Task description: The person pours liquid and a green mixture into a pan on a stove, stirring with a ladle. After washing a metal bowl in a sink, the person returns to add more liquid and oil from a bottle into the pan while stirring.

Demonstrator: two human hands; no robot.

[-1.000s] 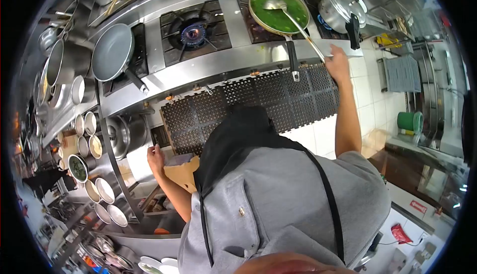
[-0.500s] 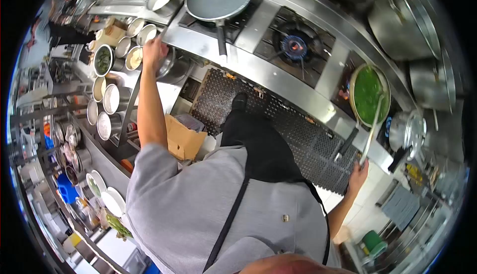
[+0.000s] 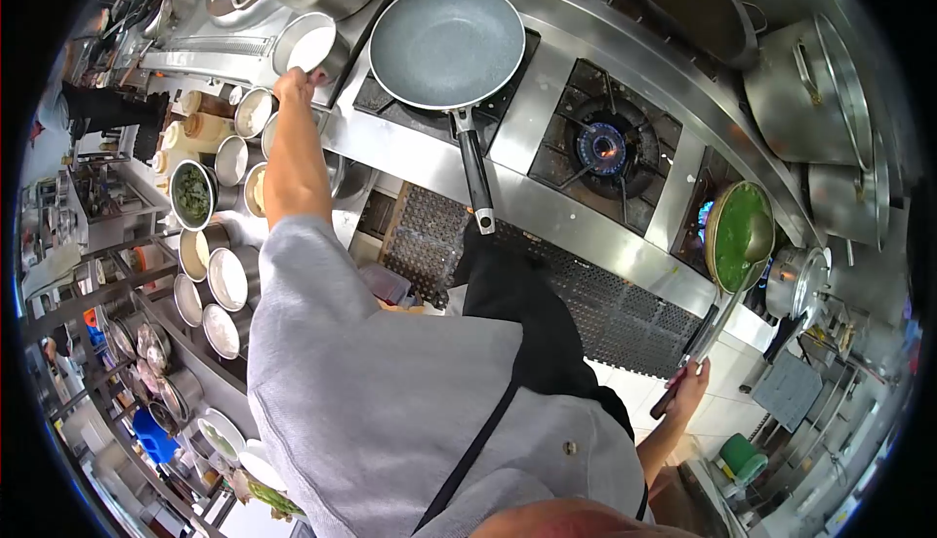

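While clasping a ladle [image 3: 734, 299] in the right hand [image 3: 687, 389], already heating apparently unfinished sauce [image 3: 738, 245] ahead; resting the left hand [image 3: 298, 87] half-curled at a pot [image 3: 338, 58], cannot tell whether gripping.

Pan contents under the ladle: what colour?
Green contents; shows best in the head view.

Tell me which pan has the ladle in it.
The green-filled pan, at the picture's right: the ladle runs from it to the right hand. The grey pan has no ladle and looks bare.
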